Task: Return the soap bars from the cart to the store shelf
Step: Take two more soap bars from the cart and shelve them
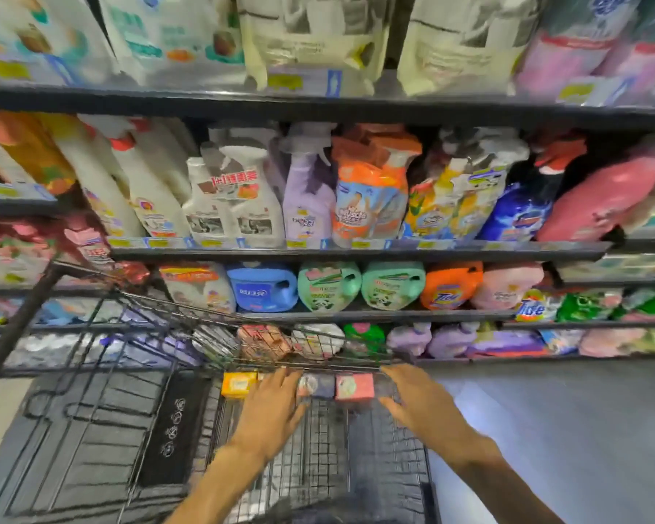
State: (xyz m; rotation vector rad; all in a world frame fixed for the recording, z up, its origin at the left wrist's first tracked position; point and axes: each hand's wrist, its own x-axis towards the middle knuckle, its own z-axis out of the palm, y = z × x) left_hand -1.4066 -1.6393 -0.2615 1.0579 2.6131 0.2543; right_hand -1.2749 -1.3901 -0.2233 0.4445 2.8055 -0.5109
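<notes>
Pink soap bar [354, 386] sits between left hand [271, 404] and right hand [418, 402], both wide, empty; close on the bars squarely, then lift clear of the cart rim [318, 359].

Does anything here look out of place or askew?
Yes. Small soap bars lie in a row inside the cart, not on a shelf. Both hands reach toward them. The picture is blurred; no spill shows.
</notes>
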